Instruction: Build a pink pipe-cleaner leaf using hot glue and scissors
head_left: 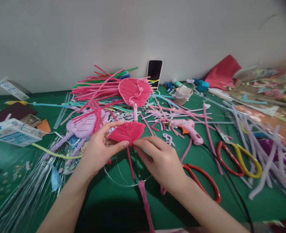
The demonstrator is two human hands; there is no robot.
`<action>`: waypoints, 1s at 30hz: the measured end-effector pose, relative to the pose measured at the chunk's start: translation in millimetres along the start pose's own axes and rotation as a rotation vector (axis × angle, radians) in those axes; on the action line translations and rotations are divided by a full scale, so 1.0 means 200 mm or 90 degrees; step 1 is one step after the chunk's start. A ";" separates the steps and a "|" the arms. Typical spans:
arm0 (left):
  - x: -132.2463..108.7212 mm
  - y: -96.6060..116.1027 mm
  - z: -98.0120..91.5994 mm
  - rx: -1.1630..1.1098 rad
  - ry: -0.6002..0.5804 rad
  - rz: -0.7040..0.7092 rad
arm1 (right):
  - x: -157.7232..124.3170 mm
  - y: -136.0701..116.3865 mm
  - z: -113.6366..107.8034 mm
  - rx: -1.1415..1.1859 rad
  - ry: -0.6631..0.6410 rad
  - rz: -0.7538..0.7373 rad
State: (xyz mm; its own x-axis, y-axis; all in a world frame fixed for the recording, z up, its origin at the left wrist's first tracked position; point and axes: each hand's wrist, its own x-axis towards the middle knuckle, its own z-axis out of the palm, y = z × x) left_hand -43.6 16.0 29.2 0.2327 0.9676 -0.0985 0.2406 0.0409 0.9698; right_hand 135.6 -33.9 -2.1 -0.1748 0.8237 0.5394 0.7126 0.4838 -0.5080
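Observation:
Between my hands is a red fan-shaped pipe-cleaner piece (127, 132), raised over the table with its narrow end toward me. My left hand (97, 147) grips its left side, thumb on the front face. The fingertips of my right hand (161, 155) pinch the bottom point, where a red pipe cleaner (130, 163) hangs down. Below lies a pink wrapped stick (146, 205) with thin clear wire at its top. A finished-looking pink round fan (134, 92) with small flowers leans behind. To the left rests a lilac fan (83, 124).
A pink glue gun (188, 127) lies right of my hands, its black cable running toward me. Scissors with red and yellow handles (248, 160) and orange-red handles (206, 181) lie nearby. A phone (154, 73) leans on the wall. Loose pipe cleaners (91, 89) and a white box (14, 132) surround the work.

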 end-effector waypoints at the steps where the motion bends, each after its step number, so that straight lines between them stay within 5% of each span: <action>1: 0.00 0.00 0.00 0.012 0.004 0.003 | 0.00 -0.01 0.00 -0.012 -0.003 -0.007; 10: -0.02 0.01 -0.01 0.143 0.052 0.031 | 0.02 -0.13 0.03 -0.028 -0.010 0.096; 30: -0.03 0.02 -0.04 0.145 0.058 0.042 | 0.05 -0.19 0.06 -0.239 0.039 0.015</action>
State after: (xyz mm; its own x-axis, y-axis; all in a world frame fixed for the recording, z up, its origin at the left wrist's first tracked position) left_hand -51.1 11.3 34.8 0.1720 0.9851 -0.0066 0.4366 -0.0702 0.8969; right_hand 98.4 -40.7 15.7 -0.1227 0.8082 0.5760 0.9171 0.3141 -0.2455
